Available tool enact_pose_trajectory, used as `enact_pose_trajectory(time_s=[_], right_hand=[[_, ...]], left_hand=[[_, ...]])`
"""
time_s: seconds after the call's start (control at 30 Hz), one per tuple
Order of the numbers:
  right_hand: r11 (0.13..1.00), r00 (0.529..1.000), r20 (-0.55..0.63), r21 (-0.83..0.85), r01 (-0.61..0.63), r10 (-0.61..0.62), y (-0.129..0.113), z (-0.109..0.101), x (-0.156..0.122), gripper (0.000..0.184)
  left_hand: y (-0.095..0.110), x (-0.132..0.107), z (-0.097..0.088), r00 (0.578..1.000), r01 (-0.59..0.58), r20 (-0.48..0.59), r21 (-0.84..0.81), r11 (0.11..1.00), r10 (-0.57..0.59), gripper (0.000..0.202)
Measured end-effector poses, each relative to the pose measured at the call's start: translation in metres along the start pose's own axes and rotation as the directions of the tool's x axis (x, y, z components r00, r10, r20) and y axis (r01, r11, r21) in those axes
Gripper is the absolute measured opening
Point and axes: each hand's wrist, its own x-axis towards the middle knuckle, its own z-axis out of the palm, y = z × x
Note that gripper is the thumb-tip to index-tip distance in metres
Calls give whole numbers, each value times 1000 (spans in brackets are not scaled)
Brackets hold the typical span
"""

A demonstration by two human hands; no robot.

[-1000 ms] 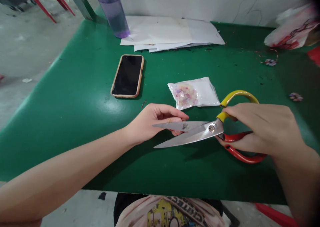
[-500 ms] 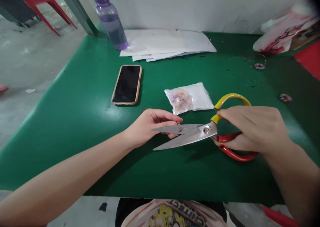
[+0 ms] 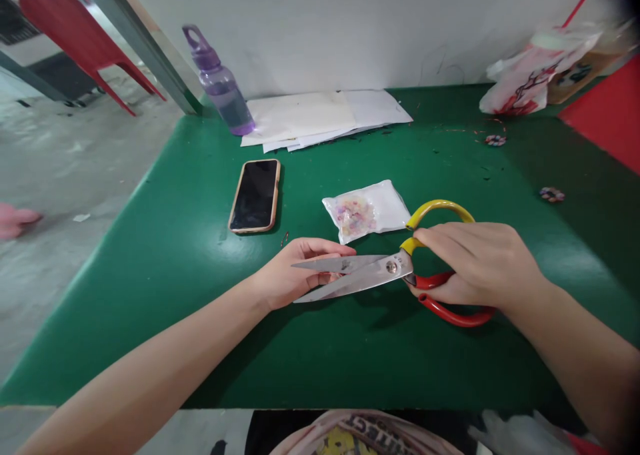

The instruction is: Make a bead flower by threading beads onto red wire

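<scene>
My right hand (image 3: 483, 265) grips a large pair of scissors (image 3: 375, 275) with one yellow and one red handle, its blades parted and pointing left. Behind the blades, my left hand (image 3: 300, 271) has its fingers pinched together; what they hold is hidden by the metal. Just beyond my hands lies a small plastic packet (image 3: 367, 211) with pinkish, multicoloured bits inside. A short dark reddish loop of thread (image 3: 285, 239) rests on the table near my left wrist.
A phone (image 3: 255, 196) lies on the green table (image 3: 165, 288) at left. Behind it stand a purple water bottle (image 3: 225, 91) and white papers (image 3: 320, 116). Two small beaded rings (image 3: 551, 194) lie at right, near a plastic bag with a cup (image 3: 520, 75) and a red sheet (image 3: 607, 118).
The view has tilted up and shifted. The scissor blades have closed somewhat and sit further over my left fingers. My right hand still grips the scissors.
</scene>
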Motion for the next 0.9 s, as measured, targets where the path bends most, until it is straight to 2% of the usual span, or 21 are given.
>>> enact_pose_trajectory(time_s=[0.17, 0.23, 0.33, 0.53, 0.63, 0.8, 0.9], right_hand=[[999, 1000, -20, -49, 9, -10, -2, 0, -1, 24], [995, 999, -45, -96, -28, 24, -3, 0, -1, 21], [982, 992, -24, -138, -129, 127, -3, 2, -3, 24], [966, 975, -20, -135, -222, 221, 2, 11, -10, 31], [944, 947, 7, -77, -320, 321, 2, 14, -10, 31], [896, 895, -71, -24, -443, 440, -1, 14, -3, 28], [854, 852, -53, 35, -520, 521, -1, 14, 1, 31]], left_hand=[[0, 1, -2, 994, -48, 100, 2, 999, 47, 20], [-1, 1, -3, 988, -65, 139, -6, 998, 66, 20], [-3, 1, -3, 983, -85, 164, -27, 996, 88, 12], [-3, 2, -4, 980, -96, 168, -50, 994, 103, 17], [-3, 2, -4, 981, -99, 165, -51, 994, 106, 15], [-3, 1, -4, 980, -100, 163, -71, 993, 110, 15], [-4, 1, -3, 981, -116, 147, -93, 989, 129, 13]])
